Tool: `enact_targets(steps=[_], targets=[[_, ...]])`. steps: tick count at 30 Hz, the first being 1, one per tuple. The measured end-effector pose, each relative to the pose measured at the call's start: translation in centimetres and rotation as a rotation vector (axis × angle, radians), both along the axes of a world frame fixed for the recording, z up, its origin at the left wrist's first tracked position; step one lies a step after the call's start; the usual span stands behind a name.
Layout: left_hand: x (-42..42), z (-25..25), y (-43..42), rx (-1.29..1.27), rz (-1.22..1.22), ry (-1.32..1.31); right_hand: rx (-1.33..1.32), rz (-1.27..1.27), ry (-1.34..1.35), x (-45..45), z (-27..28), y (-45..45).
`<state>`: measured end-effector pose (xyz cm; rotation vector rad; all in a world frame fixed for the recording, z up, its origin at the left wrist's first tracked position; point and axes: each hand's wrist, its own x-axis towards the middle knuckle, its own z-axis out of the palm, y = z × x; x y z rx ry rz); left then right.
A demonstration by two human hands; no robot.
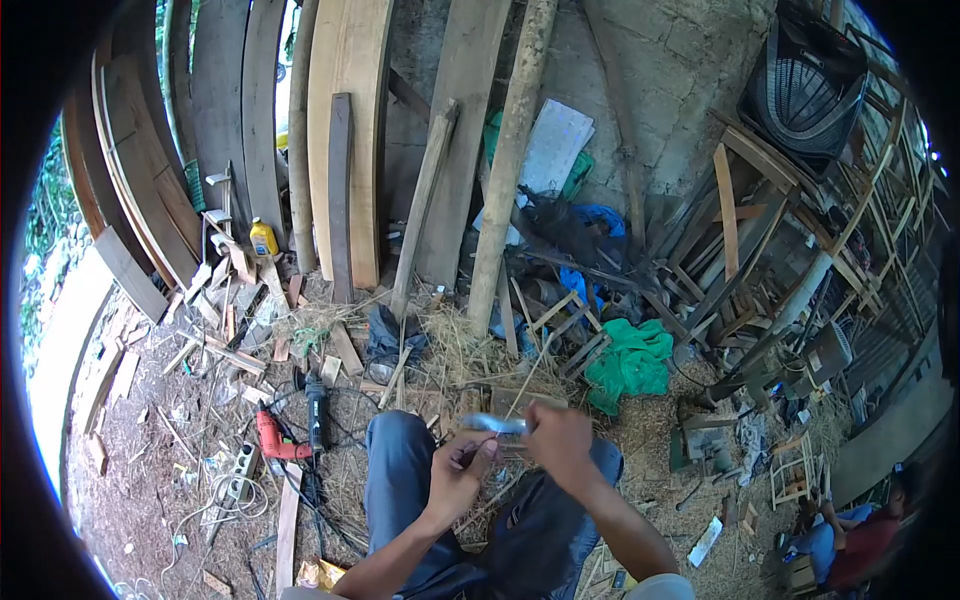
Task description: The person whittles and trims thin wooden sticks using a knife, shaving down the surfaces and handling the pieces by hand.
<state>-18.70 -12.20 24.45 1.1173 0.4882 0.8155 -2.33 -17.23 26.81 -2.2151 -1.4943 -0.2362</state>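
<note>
Between my raised knees, both hands are close together in front of me. My right hand (560, 445) is closed on a shiny, knife-like blade (495, 424) that points left and is smeared by motion. My left hand (458, 478) is just left of it and slightly lower, with thumb and fingers pinched together. Some small thin thing seems to be in that pinch, close under the blade, but I cannot make out its kind. Whether the blade touches it is unclear.
A red drill (275, 437), a dark power tool (317, 410) and a power strip (240, 470) with cables lie left of me. Planks (345, 140) lean on the wall ahead. A green plastic sheet (632, 362) sits right of centre. Another person (860, 540) is at lower right.
</note>
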Motion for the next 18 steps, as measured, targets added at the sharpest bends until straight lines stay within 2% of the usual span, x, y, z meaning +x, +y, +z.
enact_targets(steps=[1, 4, 5, 8, 13, 15, 18], targets=[[-0.1, 0.2, -0.5, -0.005, 0.003, 0.003, -0.033, -0.133, 0.037, 0.8, 0.6, 0.5], [-0.4, 0.7, -0.6, -0.038, -0.009, -0.030, -0.048, -0.177, 0.020, 2.3, 2.6, 0.8], [-0.4, 0.8, -0.5, -0.023, 0.001, 0.006, -0.006, -0.040, 0.005, 1.5, 1.6, 0.5], [0.2, 0.9, -0.6, 0.049, 0.026, 0.017, -0.021, 0.073, -0.141, 0.0, 0.6, 0.2], [0.2, 0.6, -0.4, 0.155, 0.101, 0.049, -0.010, -0.019, -0.099, 2.7, 0.9, 0.5], [-0.2, 0.2, -0.4, 0.185, 0.064, 0.077, 0.031, -0.058, -0.226, 2.1, 0.1, 0.2], [0.1, 0.7, -0.4, 0.142, -0.001, 0.088, -0.060, -0.087, -0.057, 3.8, 1.3, 0.0]])
